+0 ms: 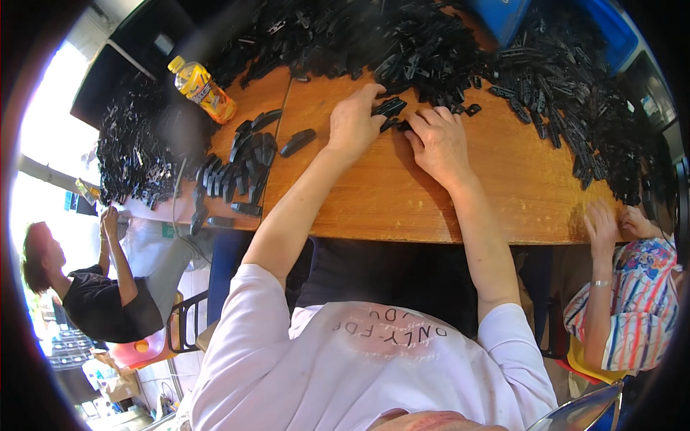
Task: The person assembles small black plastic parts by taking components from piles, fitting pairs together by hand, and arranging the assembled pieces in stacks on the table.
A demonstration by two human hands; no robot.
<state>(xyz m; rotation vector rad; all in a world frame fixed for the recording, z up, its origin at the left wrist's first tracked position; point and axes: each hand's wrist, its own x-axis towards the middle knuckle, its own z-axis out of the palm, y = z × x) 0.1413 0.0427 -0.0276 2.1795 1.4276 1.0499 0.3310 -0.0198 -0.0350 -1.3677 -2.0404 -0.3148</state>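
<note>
My left hand (352,123) is over the table, its thumb and fingers closed round the left end of black plastic parts (390,108). These are long and narrow, and I cannot tell how many lie together. Close on the right, my right hand (440,141) is curled with its fingertips down. A small dark piece (405,126) shows at its thumb and forefinger, mostly hidden. Beyond both hands spreads a big heap of black plastic parts (424,61). One loose black piece (471,109) lies just right of my right fingertips.
Curved black pieces (244,161) lie grouped at left on the wooden table (345,194), near a yellow-capped drink bottle (205,90). More black parts (546,93) are piled at right by a blue bin (503,18). Co-workers sit left (108,294) and right (625,302).
</note>
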